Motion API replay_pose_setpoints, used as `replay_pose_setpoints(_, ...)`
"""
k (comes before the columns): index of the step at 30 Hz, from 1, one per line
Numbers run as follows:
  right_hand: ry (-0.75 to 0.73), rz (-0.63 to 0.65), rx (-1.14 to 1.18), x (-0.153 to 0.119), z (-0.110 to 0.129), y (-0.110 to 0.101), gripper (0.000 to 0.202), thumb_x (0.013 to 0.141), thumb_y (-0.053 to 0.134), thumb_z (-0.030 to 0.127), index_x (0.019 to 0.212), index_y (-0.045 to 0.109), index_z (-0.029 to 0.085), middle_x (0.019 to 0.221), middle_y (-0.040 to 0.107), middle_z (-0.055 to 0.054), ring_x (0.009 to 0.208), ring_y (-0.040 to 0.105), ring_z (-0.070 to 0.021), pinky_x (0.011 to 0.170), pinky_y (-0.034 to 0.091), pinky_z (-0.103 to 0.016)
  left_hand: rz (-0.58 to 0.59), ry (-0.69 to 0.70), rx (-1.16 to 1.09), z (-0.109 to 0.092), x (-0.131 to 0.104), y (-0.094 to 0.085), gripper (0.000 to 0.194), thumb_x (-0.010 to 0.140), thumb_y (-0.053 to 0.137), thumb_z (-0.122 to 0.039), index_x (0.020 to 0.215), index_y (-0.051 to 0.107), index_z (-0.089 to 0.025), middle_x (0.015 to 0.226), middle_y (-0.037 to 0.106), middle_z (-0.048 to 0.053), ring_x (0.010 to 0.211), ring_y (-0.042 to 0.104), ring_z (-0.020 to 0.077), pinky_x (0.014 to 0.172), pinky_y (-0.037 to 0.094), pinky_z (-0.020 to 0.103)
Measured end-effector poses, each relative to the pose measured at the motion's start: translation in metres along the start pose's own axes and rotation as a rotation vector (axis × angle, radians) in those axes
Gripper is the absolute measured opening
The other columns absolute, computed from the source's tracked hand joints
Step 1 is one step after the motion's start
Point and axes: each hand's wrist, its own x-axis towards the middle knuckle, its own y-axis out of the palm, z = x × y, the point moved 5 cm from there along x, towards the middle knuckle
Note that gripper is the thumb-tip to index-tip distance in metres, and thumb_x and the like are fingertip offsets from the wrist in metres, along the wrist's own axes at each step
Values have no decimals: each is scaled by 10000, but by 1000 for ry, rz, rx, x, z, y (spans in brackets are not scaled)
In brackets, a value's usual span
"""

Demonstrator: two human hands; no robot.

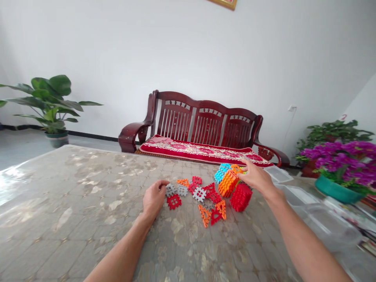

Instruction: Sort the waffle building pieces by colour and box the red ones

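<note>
Left hand [154, 199] curls at grey piece [170, 190], pinch unclear; right hand [255, 176] reaches stacked plastic pieces [228, 184] near far edge of table [88, 219], grip also unclear. Loose pieces [174, 201], mostly red, orange, lie between hands.

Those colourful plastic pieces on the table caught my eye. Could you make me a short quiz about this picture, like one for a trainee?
1. Multiple choice: What colour is the stack lowest in the picture?
A) blue
B) orange
C) red

2. True or false: The left hand rests on the patterned red cloth on the bench.

3. Fill in the blank: The ____ hand is at the stacks of plastic pieces.

Key:
1. C, the red stack.
2. False; the left hand is at the table, beside loose pieces.
3. Right; the right hand is by the orange stack.
</note>
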Motion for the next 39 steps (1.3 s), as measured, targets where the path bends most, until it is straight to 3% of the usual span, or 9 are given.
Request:
replay_pose_setpoints(12,-25,24,-117,-1,12,-2,576,734,572,342,1301,529,248,1109,706,-52,1030,634,-272,730,450,-322,-1,0,10,-2,0,-1,310,818,437,-225,974,703,-253,946,740,-3,899,660,184,775,456,256)
replay_pose_setpoints(17,-156,-44,-18,-13,39,1,401,783,541,314,1171,635,280,1045,726,-11,974,643,-217,743,454,-281,-3,-4,10,-3,-2,-1,306,820,441,-222,973,705,-251,980,738,0,913,657,188,778,456,260)
replay_pose_setpoints(24,-418,120,183,-32,121,69,285,816,555,286,1065,693,281,1017,730,5,968,634,-185,827,456,-274,-16,-3,7,-4,-3,-3,298,822,455,-216,963,715,-250,950,746,1,883,663,177,766,469,244)
replay_pose_setpoints(29,-522,218,78,-31,171,121,347,856,499,249,1168,650,269,1109,700,-34,1073,589,-200,899,428,-295,-27,6,-1,-4,-2,-3,304,822,454,-188,968,714,-246,972,745,3,909,660,175,778,467,243)
replay_pose_setpoints(34,-568,270,25,-20,193,151,419,836,490,164,1225,609,265,1167,671,-49,1093,563,-195,930,405,-315,-21,8,-19,-3,-2,-1,301,829,450,-189,963,714,-246,989,737,7,921,655,176,786,461,252)
replay_pose_setpoints(39,-614,273,-10,-15,197,156,359,813,559,191,1156,649,249,1104,667,-74,1076,540,-225,915,402,-338,-21,20,-25,-4,-2,0,301,829,444,-178,953,713,-234,978,738,16,906,653,174,783,457,255)
